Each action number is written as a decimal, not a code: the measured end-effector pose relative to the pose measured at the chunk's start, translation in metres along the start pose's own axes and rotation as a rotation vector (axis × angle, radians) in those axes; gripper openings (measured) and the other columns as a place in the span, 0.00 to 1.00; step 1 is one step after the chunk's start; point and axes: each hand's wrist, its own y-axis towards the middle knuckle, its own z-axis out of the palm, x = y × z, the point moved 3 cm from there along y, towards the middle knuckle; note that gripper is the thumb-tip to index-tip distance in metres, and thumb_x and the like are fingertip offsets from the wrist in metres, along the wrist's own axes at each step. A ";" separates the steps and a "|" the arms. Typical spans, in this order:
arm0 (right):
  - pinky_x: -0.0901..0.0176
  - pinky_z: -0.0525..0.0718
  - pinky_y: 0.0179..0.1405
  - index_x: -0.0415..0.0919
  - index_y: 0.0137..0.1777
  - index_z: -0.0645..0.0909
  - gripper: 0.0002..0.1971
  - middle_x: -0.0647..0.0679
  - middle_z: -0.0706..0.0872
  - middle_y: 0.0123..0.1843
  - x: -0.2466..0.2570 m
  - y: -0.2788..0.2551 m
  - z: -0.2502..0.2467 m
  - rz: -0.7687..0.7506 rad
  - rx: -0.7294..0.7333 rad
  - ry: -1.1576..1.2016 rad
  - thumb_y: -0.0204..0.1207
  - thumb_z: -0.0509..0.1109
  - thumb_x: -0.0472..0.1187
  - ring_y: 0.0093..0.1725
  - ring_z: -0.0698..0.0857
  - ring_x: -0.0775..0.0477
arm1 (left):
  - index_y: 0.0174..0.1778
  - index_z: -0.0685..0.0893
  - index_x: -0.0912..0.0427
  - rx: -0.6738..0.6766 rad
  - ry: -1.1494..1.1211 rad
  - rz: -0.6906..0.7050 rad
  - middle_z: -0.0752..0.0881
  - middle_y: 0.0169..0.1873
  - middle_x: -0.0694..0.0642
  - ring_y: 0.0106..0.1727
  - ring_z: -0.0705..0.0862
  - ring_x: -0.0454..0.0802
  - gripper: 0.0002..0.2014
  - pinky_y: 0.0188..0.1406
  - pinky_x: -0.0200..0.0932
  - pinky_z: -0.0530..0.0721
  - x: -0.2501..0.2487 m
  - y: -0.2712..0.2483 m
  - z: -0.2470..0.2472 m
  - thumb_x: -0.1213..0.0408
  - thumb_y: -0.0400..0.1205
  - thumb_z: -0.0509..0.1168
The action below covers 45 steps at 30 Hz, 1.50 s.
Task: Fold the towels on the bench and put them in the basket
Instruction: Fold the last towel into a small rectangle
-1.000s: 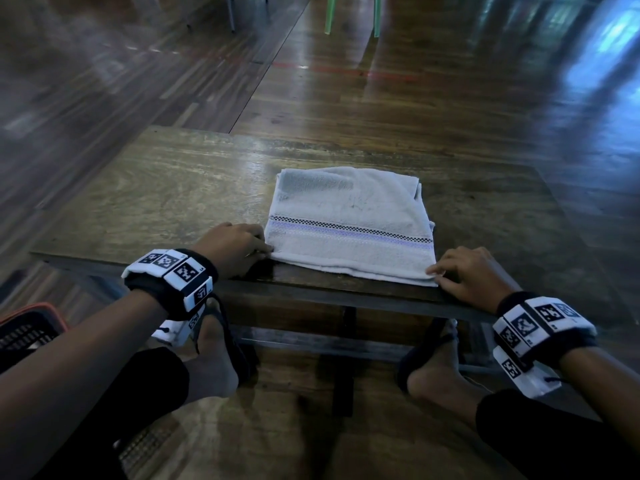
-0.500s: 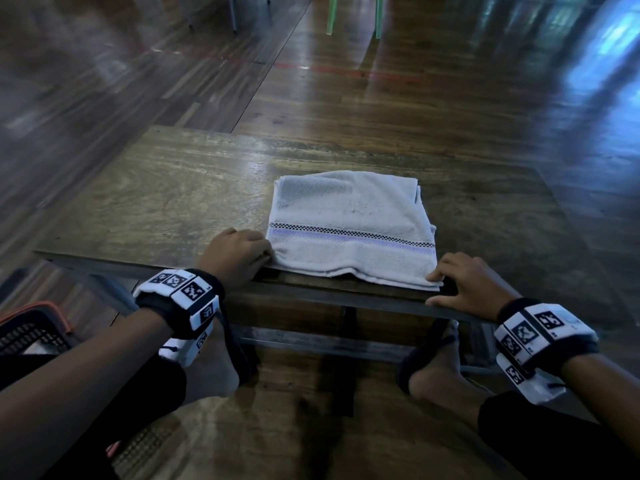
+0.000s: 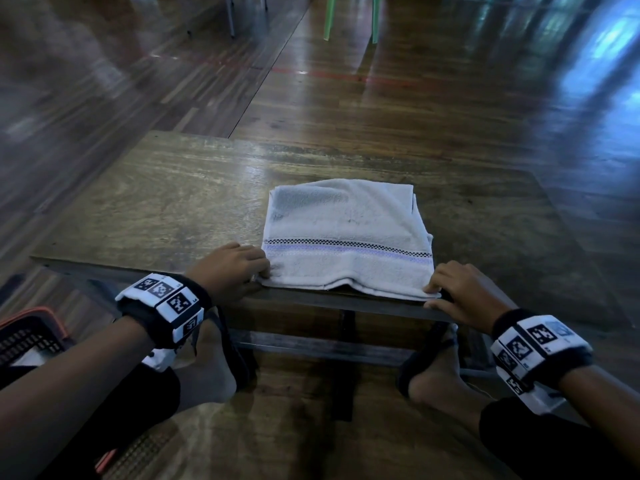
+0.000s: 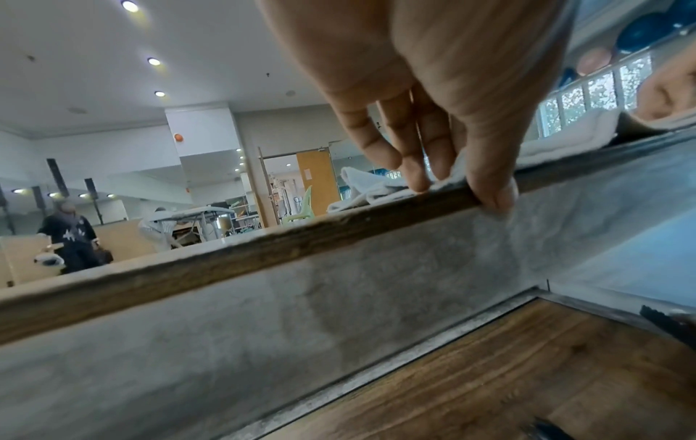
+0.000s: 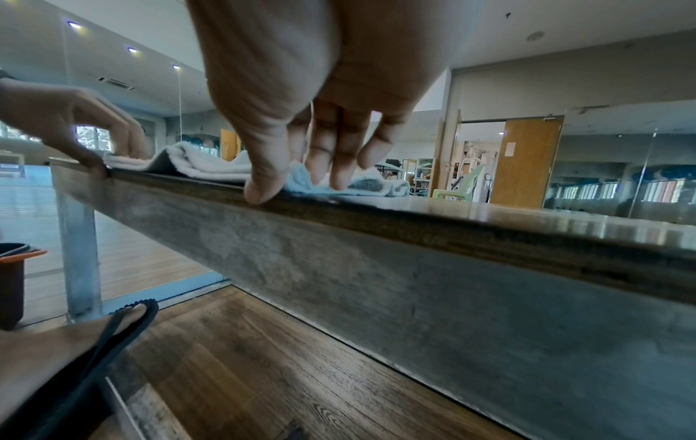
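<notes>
A white towel [image 3: 346,237] with a chequered and purple stripe lies folded on the wooden bench [image 3: 156,209], its near edge at the bench's front edge. My left hand [image 3: 258,271] pinches the near left corner; in the left wrist view the fingers [image 4: 418,175] lie on the towel [image 4: 361,181] and the thumb sits at the bench edge. My right hand [image 3: 434,292] pinches the near right corner, thumb [image 5: 263,187] at the edge and fingers on the cloth [image 5: 203,163]. A black basket [image 3: 24,334] with an orange rim stands on the floor to my left.
My feet in black sandals [image 3: 221,358] rest on the floor under the bench's front rail [image 3: 311,344]. Green chair legs [image 3: 349,19] and metal legs [image 3: 230,15] stand far behind the bench. The bench top left and right of the towel is bare wood.
Both hands stay at the towel's near corners and have closed on them slightly. The near edge now bows up a little in the middle.
</notes>
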 end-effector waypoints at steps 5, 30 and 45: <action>0.55 0.79 0.37 0.45 0.40 0.84 0.11 0.52 0.84 0.39 -0.001 -0.004 -0.004 -0.020 -0.034 -0.011 0.61 0.82 0.39 0.38 0.83 0.48 | 0.38 0.86 0.57 -0.034 -0.254 -0.085 0.87 0.36 0.51 0.33 0.84 0.49 0.07 0.35 0.31 0.74 0.003 -0.006 -0.013 0.62 0.68 0.75; 0.76 0.80 0.36 0.62 0.38 0.81 0.04 0.67 0.87 0.43 0.045 -0.054 -0.248 0.078 -0.794 0.471 0.68 0.74 0.54 0.37 0.84 0.60 | 0.38 0.84 0.48 -0.840 -0.708 -0.335 0.83 0.26 0.41 0.28 0.77 0.34 0.04 0.28 0.23 0.73 -0.036 -0.013 -0.243 0.56 0.75 0.72; 0.82 0.76 0.31 0.53 0.36 0.80 0.15 0.51 0.85 0.30 0.070 -0.072 -0.285 0.130 -0.771 0.361 0.68 0.74 0.29 0.31 0.81 0.63 | 0.39 0.85 0.53 -0.858 -0.797 -0.259 0.86 0.26 0.38 0.28 0.81 0.34 0.02 0.27 0.25 0.76 -0.065 -0.032 -0.292 0.63 0.74 0.72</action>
